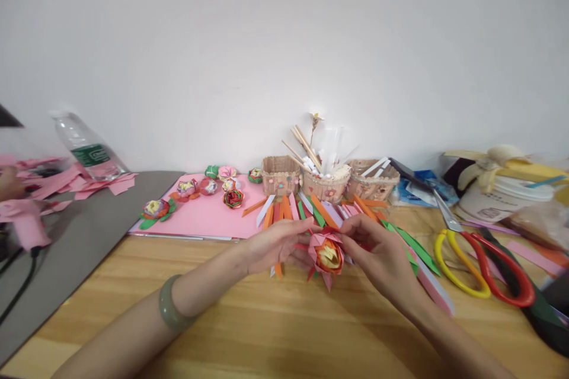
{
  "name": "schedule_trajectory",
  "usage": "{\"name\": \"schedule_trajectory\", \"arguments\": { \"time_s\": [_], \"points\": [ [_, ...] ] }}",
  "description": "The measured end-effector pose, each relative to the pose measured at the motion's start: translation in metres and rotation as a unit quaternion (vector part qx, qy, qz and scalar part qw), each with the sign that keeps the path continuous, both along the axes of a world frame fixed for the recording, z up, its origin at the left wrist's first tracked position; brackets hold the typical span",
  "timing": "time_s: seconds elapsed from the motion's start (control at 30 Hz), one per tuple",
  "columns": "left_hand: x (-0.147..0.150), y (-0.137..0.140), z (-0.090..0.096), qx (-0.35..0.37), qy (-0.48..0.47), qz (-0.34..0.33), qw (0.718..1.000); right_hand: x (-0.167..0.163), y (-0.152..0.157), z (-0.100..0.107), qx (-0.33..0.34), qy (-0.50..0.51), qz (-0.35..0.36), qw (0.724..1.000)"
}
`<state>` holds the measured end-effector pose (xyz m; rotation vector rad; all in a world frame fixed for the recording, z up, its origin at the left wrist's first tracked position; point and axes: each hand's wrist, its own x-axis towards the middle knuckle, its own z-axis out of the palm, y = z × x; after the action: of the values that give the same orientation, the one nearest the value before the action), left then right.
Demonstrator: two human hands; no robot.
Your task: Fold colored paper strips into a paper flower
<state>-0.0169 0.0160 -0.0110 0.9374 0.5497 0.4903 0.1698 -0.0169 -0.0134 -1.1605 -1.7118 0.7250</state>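
Observation:
Between my two hands is a folded paper flower [329,256] with a pale yellow centre, orange inner petals and pink outer ones. My left hand [280,246] supports it from the left, with the fingers curled behind and partly hidden by the flower. On the other side my right hand [367,246] pinches the flower's upper right edge between thumb and fingers. Just behind the hands, folded paper strips [329,210] in orange, green, pink and lilac lie spread on the wooden table [267,320].
Finished paper flowers [186,189] sit on pink paper [208,219]. Behind stand woven baskets [281,176] with sticks. At right are scissors [482,266] and a white tub [489,195]. At left are a pink glue gun [24,225], a bottle [91,151] and another person's hand [8,183].

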Motion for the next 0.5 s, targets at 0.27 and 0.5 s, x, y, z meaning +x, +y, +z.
{"name": "schedule_trajectory", "arguments": {
  "time_s": [0.27, 0.5],
  "points": [
    [-0.0005, 0.0034, 0.0011, -0.013, 0.016, 0.042, 0.999, 0.0035, 0.0063, -0.0052, -0.079, 0.034, 0.040, 0.995],
    [-0.0005, 0.0071, -0.0003, -0.042, 0.060, 0.055, 0.996, 0.0015, 0.0071, -0.0042, -0.104, 0.040, 0.047, 0.993]
  ]
}}
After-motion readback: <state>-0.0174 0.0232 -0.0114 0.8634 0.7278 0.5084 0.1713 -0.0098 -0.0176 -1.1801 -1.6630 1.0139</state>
